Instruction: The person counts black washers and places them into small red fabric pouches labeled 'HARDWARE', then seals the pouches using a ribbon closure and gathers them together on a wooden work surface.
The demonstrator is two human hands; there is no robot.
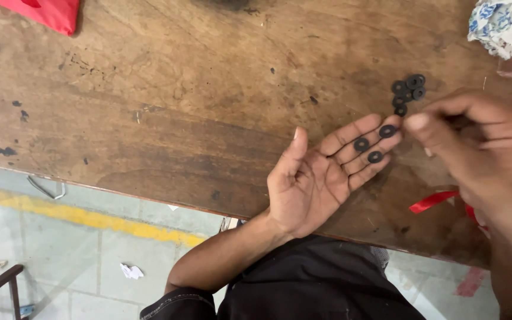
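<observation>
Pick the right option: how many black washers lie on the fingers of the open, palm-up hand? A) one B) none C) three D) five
C: three black washers rest on the fingers of the open left hand, while the other washers sit in a small pile on the wooden table beyond the fingertips, near the right hand.

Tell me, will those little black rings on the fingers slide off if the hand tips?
Probably. The three black rings lie flat and loose on the open left hand, so they'd likely slide. They look thin and light, and being round, one landing on edge might roll.
</observation>
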